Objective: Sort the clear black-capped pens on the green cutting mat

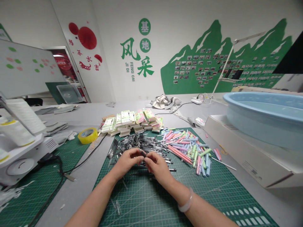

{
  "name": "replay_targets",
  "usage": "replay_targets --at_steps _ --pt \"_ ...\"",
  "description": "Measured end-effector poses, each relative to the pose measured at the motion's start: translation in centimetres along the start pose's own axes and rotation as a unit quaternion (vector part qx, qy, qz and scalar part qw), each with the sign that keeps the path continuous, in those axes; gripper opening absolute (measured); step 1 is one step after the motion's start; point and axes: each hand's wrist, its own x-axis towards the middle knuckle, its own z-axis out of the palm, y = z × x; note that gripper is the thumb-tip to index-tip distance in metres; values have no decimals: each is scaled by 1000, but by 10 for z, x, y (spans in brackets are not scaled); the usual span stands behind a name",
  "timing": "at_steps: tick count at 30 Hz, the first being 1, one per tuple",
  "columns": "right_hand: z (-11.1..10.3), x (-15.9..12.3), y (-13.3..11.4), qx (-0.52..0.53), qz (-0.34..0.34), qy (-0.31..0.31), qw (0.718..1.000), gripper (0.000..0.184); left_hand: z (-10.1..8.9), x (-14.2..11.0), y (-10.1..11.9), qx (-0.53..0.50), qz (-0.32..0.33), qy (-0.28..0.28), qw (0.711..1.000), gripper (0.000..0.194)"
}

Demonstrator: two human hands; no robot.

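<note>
My left hand and my right hand meet over the green cutting mat. Pinched between the fingertips of both is a small dark pen part, perhaps a cap; its exact shape is partly hidden by my fingers. Just beyond my hands spreads a heap of clear-barrelled black pens. To the right of it lies a pile of pastel pen pieces in pink, green, blue and purple. A few clear plastic bits rest on the mat near my left forearm.
Stacked small boxes stand behind the pens. On the left are a yellow tape roll, a sewing machine and a black cable. A blue basin sits on a white carton at the right. Grey cloth scraps lie at the back.
</note>
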Motion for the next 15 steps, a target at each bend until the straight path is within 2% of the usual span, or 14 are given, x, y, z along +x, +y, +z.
replay_targets --at_steps 3,5,7,9,11,12,13,14,15 --pt "1 1 3 13 15 -18 1000 18 7 0 1 -18 11 14 1000 20" --pt "2 1 4 20 20 -23 999 18 5 1 2 -58 19 40 997 20" --pt "2 1 5 10 11 -14 1000 18 -6 2 1 -109 21 85 990 23" --pt "2 0 4 -22 -2 2 1000 16 -27 5 -7 -133 17 156 979 29" --pt "1 -1 3 -60 -14 16 998 14 -55 6 -21 -74 6 251 965 35" --pt "0 -1 2 -77 -20 21 997 13 -70 6 -29 -4 -10 304 953 37" --pt "0 -2 1 -91 -26 25 995 12 -85 5 -38 92 -39 351 931 40" --pt "-1 -2 0 -102 -32 27 994 12 -99 4 -47 195 -79 392 896 41" --pt "-1 -3 -1 -110 -38 29 993 11 -111 3 -55 231 -100 409 877 40"
